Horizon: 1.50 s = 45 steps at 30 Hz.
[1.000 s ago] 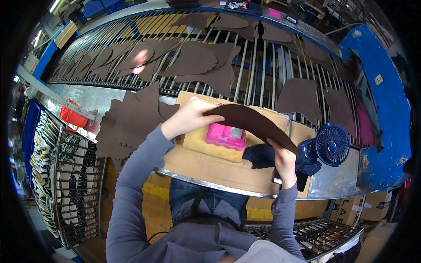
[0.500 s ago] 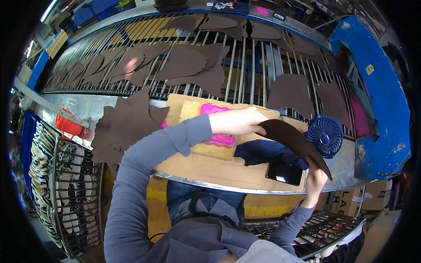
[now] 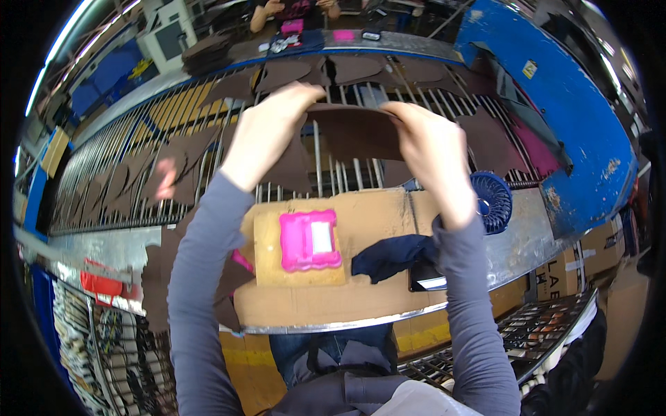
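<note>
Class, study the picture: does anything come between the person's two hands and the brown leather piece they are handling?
Nothing visible does. The left hand and right hand both grip the brown leather piece directly at its edges, holding it up above the metal bar rack.

Cardboard-covered workbench point(image 3: 374, 208) below the raised fingers point(image 3: 277, 97), bearing a tan board point(image 3: 267, 263) with a pink frame point(image 3: 309, 240) on it, beneath the left hand's fingers. A dark blue cloth point(image 3: 388, 255) and a blue round fan point(image 3: 494, 201) lie below the right hand's fingers. Beyond the fingertips, a barred metal rack point(image 3: 208, 97) carries flat brown leather pieces point(image 3: 284, 73).
</note>
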Tool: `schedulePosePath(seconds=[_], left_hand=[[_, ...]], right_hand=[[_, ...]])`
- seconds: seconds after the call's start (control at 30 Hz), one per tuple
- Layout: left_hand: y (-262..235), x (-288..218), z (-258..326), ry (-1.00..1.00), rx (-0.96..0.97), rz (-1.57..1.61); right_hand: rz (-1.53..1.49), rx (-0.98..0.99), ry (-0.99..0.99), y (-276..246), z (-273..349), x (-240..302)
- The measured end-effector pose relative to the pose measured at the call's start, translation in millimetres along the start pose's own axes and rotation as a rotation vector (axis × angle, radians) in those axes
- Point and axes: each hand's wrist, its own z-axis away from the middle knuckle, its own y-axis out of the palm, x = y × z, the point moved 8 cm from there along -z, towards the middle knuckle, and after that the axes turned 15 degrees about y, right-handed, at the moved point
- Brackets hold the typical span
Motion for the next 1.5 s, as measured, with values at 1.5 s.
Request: schedulePosePath(seconds=[1.5], left_hand=[[-227.5, -85.6, 129.8, -0.114, -0.475, 0.043]], right_hand=[[-0.689, 0.510, -0.182, 69.6, 40.3, 138.3]])
